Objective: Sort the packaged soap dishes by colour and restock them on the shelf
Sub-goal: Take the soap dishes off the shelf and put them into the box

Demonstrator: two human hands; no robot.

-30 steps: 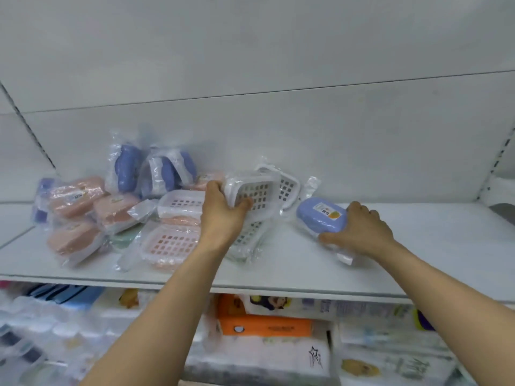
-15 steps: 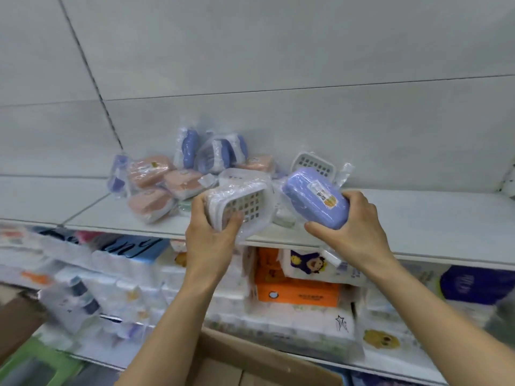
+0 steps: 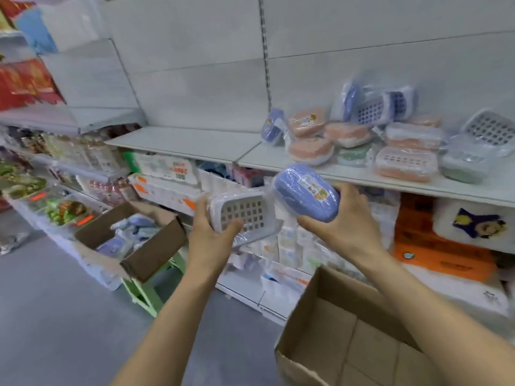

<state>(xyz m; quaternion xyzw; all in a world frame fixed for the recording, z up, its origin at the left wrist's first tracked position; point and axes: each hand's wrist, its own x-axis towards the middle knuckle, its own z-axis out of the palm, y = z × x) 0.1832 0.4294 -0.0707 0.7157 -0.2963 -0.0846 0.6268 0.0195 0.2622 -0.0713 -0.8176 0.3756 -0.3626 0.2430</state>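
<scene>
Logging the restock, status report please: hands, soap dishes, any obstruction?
Left hand grips white dish. Right hand grips blue dish. Both off shelf. No obstruction.

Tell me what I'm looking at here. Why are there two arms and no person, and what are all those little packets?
The camera sits on a person's head and looks forward and down, so you see only their own two arms reaching out in a shop aisle.

The left hand holds a wrapped soap dish with the white grid part facing us. The right hand holds a blue soap dish in clear wrap with a sticker on it. Both are held in the air, in front of the shelf.

On that shelf lies a heap of more wrapped soap dishes: pink ones, blue ones and a green one.

Down below, an open cardboard box stands near the right arm. Another box, resting on a green stool, has bluish packets inside.
</scene>
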